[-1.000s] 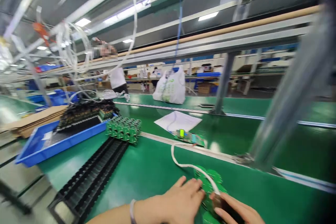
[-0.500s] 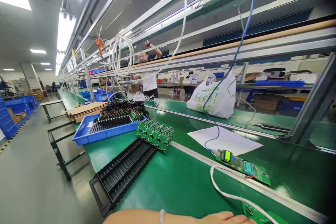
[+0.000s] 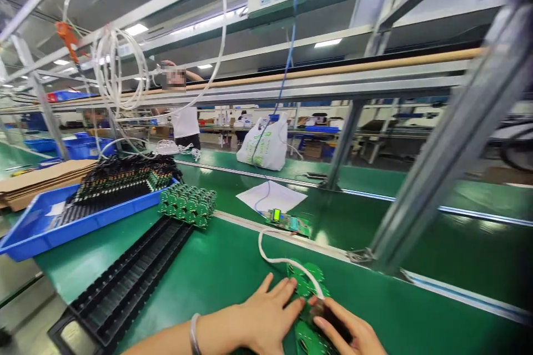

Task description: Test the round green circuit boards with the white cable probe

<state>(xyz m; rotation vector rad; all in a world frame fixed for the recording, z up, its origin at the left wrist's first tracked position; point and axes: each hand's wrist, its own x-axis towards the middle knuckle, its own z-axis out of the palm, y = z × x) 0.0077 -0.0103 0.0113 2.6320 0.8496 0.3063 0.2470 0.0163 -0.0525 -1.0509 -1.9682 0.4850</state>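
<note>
A green circuit board panel (image 3: 306, 279) with rounded sections lies on the green bench in front of me. My left hand (image 3: 268, 310) is spread out, its fingertips resting on the panel's left edge. Thumb and fingers of my right hand (image 3: 347, 324) grip a dark test probe (image 3: 320, 309), held over the panel's middle. Its tip is hidden by my fingers. From the probe a white cable (image 3: 270, 258) runs back to a small tester board (image 3: 287, 223) with a lit yellow-green screen and a blue socket.
Left of my hands lies a long black slotted rack (image 3: 129, 283). Stacked green boards (image 3: 187, 205) stand at its far end, beside a blue tray (image 3: 95, 222) of dark-wired boards. Behind are a paper sheet (image 3: 272, 196), a plastic bag (image 3: 262, 147) and a person (image 3: 185, 125). A metal post (image 3: 437, 138) rises right.
My view has swung right and the things on the bench appear farther left. My right hand with the probe has come into view, and more of my left hand and the panel shows.
</note>
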